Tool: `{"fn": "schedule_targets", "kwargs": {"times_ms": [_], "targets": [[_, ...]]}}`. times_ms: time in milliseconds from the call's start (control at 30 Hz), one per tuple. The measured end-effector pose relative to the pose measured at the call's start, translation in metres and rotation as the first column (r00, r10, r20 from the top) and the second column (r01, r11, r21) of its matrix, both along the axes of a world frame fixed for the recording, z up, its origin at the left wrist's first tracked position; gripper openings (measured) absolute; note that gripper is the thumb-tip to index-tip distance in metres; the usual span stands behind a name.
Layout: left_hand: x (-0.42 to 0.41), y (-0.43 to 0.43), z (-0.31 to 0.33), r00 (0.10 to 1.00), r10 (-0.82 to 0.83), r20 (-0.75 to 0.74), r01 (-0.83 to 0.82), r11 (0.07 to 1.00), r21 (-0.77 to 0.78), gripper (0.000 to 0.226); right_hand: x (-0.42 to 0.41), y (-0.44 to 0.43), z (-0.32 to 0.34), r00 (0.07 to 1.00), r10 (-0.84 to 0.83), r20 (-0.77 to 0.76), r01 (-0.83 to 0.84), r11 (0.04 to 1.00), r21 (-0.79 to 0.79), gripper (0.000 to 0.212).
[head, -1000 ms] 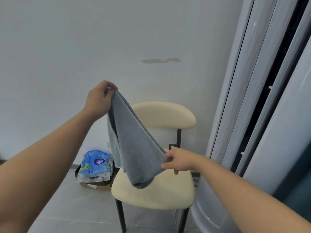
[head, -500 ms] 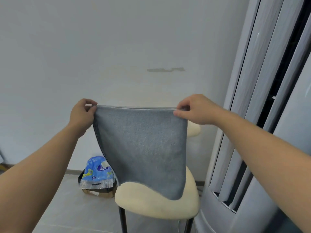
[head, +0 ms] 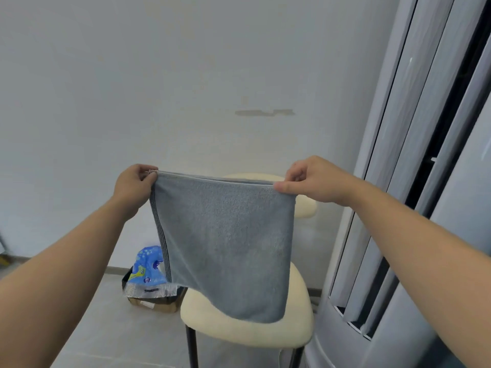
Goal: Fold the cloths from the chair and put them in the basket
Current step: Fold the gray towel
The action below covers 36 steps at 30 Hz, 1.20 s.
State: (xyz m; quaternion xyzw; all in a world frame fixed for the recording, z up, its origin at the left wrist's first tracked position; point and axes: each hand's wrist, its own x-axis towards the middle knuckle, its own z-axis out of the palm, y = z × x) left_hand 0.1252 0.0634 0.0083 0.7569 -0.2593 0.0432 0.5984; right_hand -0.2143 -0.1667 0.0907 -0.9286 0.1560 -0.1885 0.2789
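A grey-blue cloth hangs doubled in the air in front of me, its top edge stretched level. My left hand pinches the top left corner and my right hand pinches the top right corner. Dark stripes run down the cloth's left edge. Its lower end hangs just above the seat of a cream chair, whose backrest is mostly hidden behind the cloth. No basket is in view.
A blue plastic packet lies on a small cardboard box on the grey floor left of the chair. A tall grey unit with vertical slats stands close on the right. A white wall is behind.
A second ago my left hand held the cloth high while my right gripped a low corner. My right hand has risen, so the cloth now hangs flat between both hands.
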Motion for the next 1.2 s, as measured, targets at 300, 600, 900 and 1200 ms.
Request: {"fn": "schedule_targets", "kwargs": {"times_ms": [300,600,900,1200], "targets": [[-0.001,0.007,0.001,0.998,-0.044,0.048,0.039,0.995,0.089,0.01,-0.002,-0.009,-0.011,0.993,-0.099,-0.058,0.102,0.994,0.039,0.038],[0.002,0.004,-0.004,0.982,-0.181,-0.049,0.182,0.983,0.018,0.006,-0.001,-0.02,-0.022,0.983,-0.156,0.096,0.146,0.983,0.11,0.032],[-0.01,0.005,0.0,0.909,-0.402,-0.108,0.406,0.914,0.02,0.041,-0.017,-0.039,-0.026,0.967,-0.155,0.201,0.064,0.916,0.396,0.027],[-0.017,0.005,0.008,0.884,-0.434,-0.174,0.446,0.895,0.033,0.03,-0.027,-0.049,-0.03,0.95,-0.219,0.224,0.12,0.915,0.386,0.024]]}}
